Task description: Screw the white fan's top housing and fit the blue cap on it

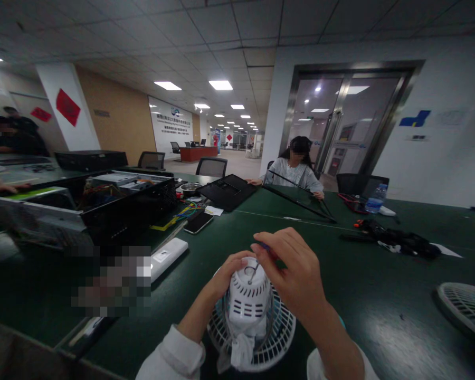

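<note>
A small white electric fan (247, 306) rests face down on its round grille (279, 348), the slotted motor housing upward. My left hand (226, 275) is wrapped round the far left side of the housing and holds it. Between the thumb and fingers of my right hand (295, 266) is a screwdriver (255, 273), its dark bluish handle mostly hidden. The thin metal shaft slants down to the top rear of the housing, with its tip at a small hole there. Whether a screw sits in that hole, I cannot tell.
An opened computer case (130, 211) stands left on the green table (364, 295). Nearby are a phone (198, 222), a white box-like object (169, 258) and wires. Another grille (465, 306) lies right, beyond it black cables (396, 237) and a bottle (376, 199). Opposite, a person holds a black frame (296, 203).
</note>
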The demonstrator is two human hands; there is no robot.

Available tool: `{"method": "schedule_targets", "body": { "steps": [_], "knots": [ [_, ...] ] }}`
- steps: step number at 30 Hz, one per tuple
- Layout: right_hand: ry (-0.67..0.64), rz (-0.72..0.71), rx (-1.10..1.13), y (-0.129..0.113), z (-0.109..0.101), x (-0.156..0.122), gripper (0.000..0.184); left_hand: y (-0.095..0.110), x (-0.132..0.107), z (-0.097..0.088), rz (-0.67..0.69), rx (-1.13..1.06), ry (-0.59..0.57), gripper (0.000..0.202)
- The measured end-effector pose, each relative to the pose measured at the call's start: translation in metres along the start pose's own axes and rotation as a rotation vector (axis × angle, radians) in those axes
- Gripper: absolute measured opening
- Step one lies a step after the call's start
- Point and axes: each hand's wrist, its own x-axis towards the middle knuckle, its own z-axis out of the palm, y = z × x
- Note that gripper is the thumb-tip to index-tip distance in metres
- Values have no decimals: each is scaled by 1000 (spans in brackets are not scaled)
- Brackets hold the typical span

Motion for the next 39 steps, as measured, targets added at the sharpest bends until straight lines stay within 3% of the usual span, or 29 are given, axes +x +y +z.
{"method": "schedule_targets", "body": {
  "steps": [7,14,20,26,33,39],
  "knots": [
    [-77,28,90,1,-3,0,33,-3,0,-1,-12,-11,-6,22],
    [-44,-5,38,1,0,0,19,4,-3,4,-8,-29,4,23],
    [-99,1,173,0,-3,2,29,1,-1,1,-12,-33,11,19],
    [-41,-25,59,-1,0,-1,20,1,-1,1,-16,-30,-6,27],
    [-99,17,157,-1,-3,0,36,1,-1,1,-4,-18,28,22],
    [-18,-34,48,-1,0,-1,22,4,-4,3,-3,-2,64,23]
  ]
}}
